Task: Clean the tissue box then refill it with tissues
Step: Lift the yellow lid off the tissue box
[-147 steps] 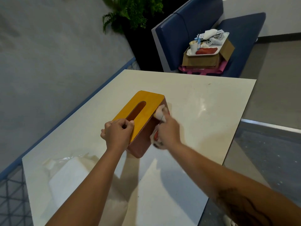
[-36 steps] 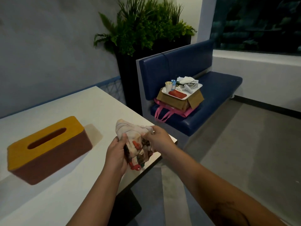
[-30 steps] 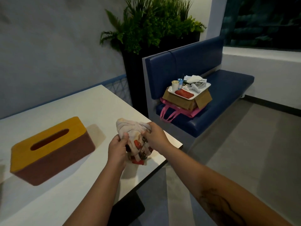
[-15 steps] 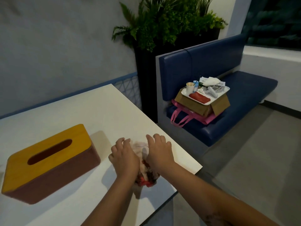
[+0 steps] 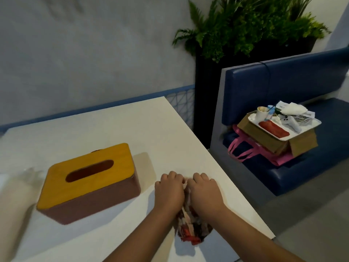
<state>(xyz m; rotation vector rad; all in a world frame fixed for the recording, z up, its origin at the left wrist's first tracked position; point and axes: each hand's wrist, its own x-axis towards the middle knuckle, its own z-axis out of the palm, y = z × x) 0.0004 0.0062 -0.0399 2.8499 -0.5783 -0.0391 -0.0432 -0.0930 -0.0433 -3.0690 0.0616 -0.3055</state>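
Gripped patterned cloth against white table with left hand and right hand, fingers curled. Seemingly done wiping yellow-lidded tissue box; next, probably lifting lid and loading tissues.

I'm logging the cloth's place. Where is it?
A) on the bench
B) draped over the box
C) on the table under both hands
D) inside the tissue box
C: the left hand and right hand hold the cloth down on the table, beside the tissue box and apart from it.

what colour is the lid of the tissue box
The tissue box lid is mustard yellow, over a reddish-brown body; head view.
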